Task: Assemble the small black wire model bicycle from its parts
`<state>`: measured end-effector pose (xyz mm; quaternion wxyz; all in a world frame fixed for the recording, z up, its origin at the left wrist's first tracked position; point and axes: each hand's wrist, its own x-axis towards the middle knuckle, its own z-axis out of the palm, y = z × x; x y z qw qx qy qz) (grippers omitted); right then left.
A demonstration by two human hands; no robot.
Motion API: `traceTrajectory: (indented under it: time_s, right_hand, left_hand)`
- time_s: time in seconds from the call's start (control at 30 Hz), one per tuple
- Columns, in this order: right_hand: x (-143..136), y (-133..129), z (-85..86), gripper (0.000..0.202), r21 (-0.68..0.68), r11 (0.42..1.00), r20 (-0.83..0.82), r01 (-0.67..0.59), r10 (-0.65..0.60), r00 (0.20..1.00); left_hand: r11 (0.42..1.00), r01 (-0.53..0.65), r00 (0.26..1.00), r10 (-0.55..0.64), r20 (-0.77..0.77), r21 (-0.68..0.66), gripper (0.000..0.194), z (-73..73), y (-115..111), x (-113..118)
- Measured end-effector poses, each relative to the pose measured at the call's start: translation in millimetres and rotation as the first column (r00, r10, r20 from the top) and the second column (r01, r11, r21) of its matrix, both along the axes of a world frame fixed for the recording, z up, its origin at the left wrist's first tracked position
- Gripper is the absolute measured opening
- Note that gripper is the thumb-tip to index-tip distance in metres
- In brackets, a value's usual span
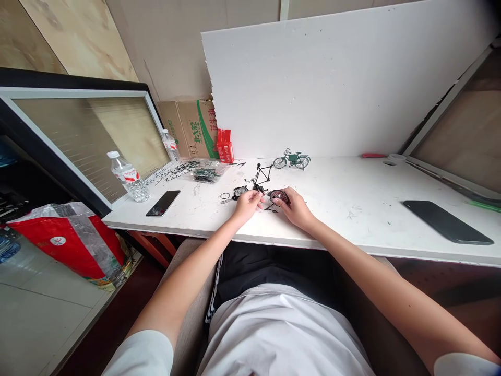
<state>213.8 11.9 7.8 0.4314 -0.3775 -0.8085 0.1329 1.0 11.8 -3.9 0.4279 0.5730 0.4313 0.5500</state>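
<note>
My left hand (pixel 249 203) is closed, its thumb and finger pinched at a small black part (pixel 258 188) below the black toy bicycle frame (pixel 263 174). My right hand (pixel 294 207) holds a small black spoked wheel (pixel 279 197), with the thumb on its near side. Another small wheel assembly (pixel 240 192) lies just left of my left hand, and a thin black ring (pixel 225 196) lies farther left. A thin black part (pixel 271 208) sits on the white table (pixel 332 209) between my hands. Farther back stands a finished-looking green toy bicycle (pixel 291 159).
At the left are a phone (pixel 163 203), a water bottle (pixel 128 177), a second bottle (pixel 170 145), a bag of green parts (pixel 206 174) and black part frames (pixel 178 171). Behind them stand a carton (pixel 188 130) and a red box (pixel 225 146). A dark flat object (pixel 447 222) lies right.
</note>
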Motion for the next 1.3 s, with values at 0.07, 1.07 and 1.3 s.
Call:
traceTrajectory:
  time_s: [0.07, 1.07, 1.3]
  right_hand:
    - [-3.0, -4.6, 1.3, 0.025, 0.065, 0.997, -0.004, -0.050, 0.051, 0.999]
    - [-5.6, -14.5, 3.9, 0.049, 0.230, 0.970, 0.258, -0.076, 0.014, 0.966]
    - [-4.0, -8.5, -3.1, 0.047, 0.288, 0.958, 0.247, -0.015, -0.059, 0.967]
  left_hand:
    - [1.000, -0.002, 1.000, 0.002, -0.004, 0.007, 0.039, -0.2, 0.5, -0.6]
    - [0.989, 0.095, 0.991, -0.083, -0.108, 0.109, 0.025, -2.3, -5.3, 0.3]
    - [0.950, 0.313, 0.948, -0.312, -0.067, 0.007, 0.038, 14.5, -15.8, -7.8]
